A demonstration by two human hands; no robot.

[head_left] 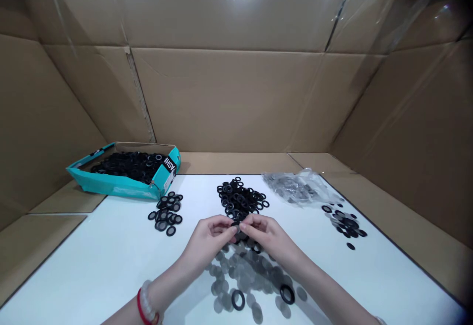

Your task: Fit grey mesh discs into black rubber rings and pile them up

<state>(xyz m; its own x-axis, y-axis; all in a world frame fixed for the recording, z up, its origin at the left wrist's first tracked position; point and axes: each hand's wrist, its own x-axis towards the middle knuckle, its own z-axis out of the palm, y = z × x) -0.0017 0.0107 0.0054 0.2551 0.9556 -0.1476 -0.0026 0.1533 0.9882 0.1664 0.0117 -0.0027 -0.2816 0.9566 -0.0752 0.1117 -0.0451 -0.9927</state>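
My left hand and my right hand meet at the middle of the white table, fingertips nearly together. Between them they pinch a small black ring, with what looks like a grey disc against it; the fingers partly cover both. Just beyond my hands lies a heap of black rings. Thin grey round discs are scattered below my hands and between my forearms. Two separate black rings, a left one and a right one, lie among those discs.
A teal box full of black rings stands at the back left. Beside it are black rings with grey centres. A clear plastic bag and dark round pieces lie at right. Cardboard walls surround the table.
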